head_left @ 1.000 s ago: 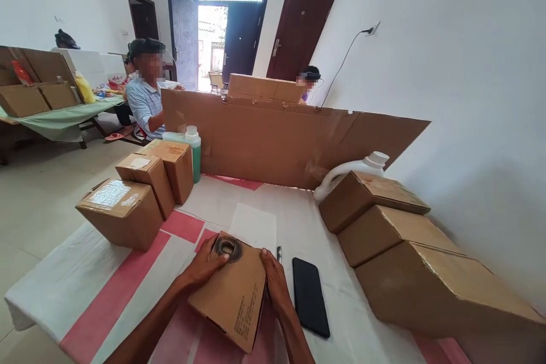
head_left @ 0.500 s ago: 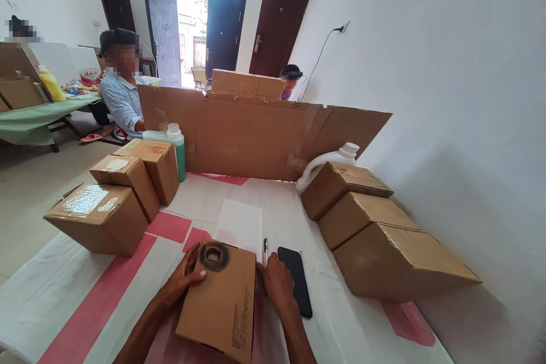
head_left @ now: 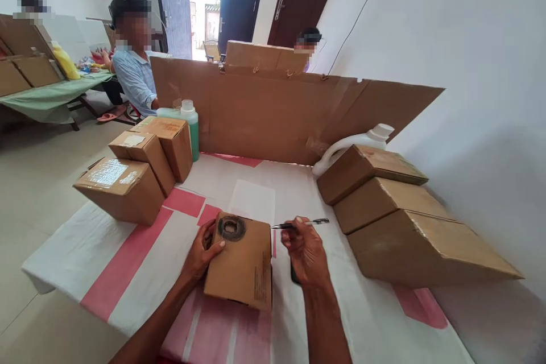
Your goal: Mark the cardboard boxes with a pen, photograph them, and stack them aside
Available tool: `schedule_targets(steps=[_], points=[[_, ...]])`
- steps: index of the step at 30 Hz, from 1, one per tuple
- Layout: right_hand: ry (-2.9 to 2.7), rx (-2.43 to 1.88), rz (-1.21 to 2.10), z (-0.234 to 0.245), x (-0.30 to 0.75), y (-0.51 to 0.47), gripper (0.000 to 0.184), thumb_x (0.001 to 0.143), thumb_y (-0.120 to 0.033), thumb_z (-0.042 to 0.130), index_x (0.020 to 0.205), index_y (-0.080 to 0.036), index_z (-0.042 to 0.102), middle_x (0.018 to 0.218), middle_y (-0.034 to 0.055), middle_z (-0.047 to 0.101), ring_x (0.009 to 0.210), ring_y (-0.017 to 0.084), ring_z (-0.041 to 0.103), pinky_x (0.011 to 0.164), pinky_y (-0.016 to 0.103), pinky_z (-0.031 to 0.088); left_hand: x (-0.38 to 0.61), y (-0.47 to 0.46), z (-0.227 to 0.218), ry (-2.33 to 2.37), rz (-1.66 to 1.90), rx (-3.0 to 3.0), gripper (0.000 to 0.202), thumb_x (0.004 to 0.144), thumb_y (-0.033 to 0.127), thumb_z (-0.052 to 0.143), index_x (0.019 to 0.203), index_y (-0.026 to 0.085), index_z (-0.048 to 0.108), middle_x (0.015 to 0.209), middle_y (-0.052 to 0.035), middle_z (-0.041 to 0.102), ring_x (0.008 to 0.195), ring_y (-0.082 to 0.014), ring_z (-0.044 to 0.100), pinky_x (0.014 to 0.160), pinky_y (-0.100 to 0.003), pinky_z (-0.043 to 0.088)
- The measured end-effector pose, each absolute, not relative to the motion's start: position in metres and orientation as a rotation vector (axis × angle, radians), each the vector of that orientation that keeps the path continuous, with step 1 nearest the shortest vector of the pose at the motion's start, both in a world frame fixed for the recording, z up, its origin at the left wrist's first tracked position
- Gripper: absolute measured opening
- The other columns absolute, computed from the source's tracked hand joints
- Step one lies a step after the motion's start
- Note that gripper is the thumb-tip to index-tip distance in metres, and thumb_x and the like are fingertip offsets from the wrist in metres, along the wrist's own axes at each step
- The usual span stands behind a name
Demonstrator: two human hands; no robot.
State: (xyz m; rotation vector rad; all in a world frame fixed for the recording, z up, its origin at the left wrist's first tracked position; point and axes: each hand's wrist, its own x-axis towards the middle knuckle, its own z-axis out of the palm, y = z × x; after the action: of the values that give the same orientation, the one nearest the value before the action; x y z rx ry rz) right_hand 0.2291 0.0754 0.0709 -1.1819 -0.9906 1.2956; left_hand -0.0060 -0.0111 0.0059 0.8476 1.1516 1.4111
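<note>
A small cardboard box (head_left: 241, 264) with a dark ring mark on its top lies on the white and pink cloth-covered table (head_left: 128, 261) right before me. My left hand (head_left: 200, 253) grips the box's left side, thumb on top. My right hand (head_left: 305, 250) hovers just right of the box, closed round a thin black pen (head_left: 301, 223) that points left toward the box. A black phone (head_left: 294, 276) lies mostly hidden under that hand. A white sheet of paper (head_left: 252, 200) lies beyond the box.
Three boxes (head_left: 140, 173) stand at the left with a green bottle (head_left: 190, 125) behind. Three larger boxes (head_left: 392, 216) line the right by the wall, a white jug (head_left: 362, 142) behind them. A cardboard screen (head_left: 277, 114) crosses the back. Other people sit beyond it.
My right hand left the box's side, picked the pen up off the table and lifted it. The left hand stays on the box. The view tilted down a little.
</note>
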Motion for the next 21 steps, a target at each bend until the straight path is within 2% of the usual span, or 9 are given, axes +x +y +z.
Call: schedule_targets(steps=[3, 6, 13, 21], points=[[-0.902, -1.047, 1.419, 0.068, 0.185, 0.065, 0.045, 0.073, -0.061, 0.077, 0.089, -0.024, 0.056, 0.086, 0.0005, 0.07, 0.067, 0.016, 0.066, 0.061, 0.03, 0.054, -0.003, -0.012, 0.006, 1.166, 1.407, 0.847, 0.087, 0.073, 0.051, 0.082, 0.145, 0.017, 0.045, 0.145, -0.0197, 0.058, 0.133, -0.0366, 0.057, 0.107, -0.047, 0.049], [-0.875, -0.976, 1.495, 0.058, 0.152, 0.056, 0.041, 0.073, -0.057, 0.079, 0.087, -0.023, 0.06, 0.087, 0.0007, 0.071, 0.069, 0.017, 0.068, 0.066, 0.032, 0.057, -0.005, -0.013, 0.002, 1.168, 1.412, 0.849, 0.088, 0.072, 0.051, 0.083, 0.144, 0.017, 0.046, 0.144, -0.0196, 0.059, 0.131, -0.0361, 0.058, 0.107, -0.047, 0.049], [-0.91, -0.967, 1.495, 0.041, 0.15, 0.055, 0.035, 0.08, -0.054, 0.076, 0.086, -0.022, 0.064, 0.086, 0.0004, 0.072, 0.067, 0.016, 0.065, 0.064, 0.03, 0.054, -0.008, -0.012, -0.008, 1.153, 1.43, 0.856, 0.084, 0.074, 0.047, 0.083, 0.144, 0.019, 0.047, 0.146, -0.017, 0.058, 0.133, -0.034, 0.057, 0.11, -0.044, 0.048], [-1.005, -1.003, 1.451, 0.034, 0.154, 0.054, 0.035, 0.082, -0.055, 0.074, 0.085, -0.021, 0.066, 0.084, 0.0005, 0.071, 0.069, 0.017, 0.064, 0.065, 0.029, 0.052, -0.009, -0.007, -0.014, 1.133, 1.425, 0.871, 0.083, 0.075, 0.047, 0.082, 0.143, 0.018, 0.045, 0.149, -0.019, 0.054, 0.136, -0.0345, 0.054, 0.113, -0.047, 0.044]])
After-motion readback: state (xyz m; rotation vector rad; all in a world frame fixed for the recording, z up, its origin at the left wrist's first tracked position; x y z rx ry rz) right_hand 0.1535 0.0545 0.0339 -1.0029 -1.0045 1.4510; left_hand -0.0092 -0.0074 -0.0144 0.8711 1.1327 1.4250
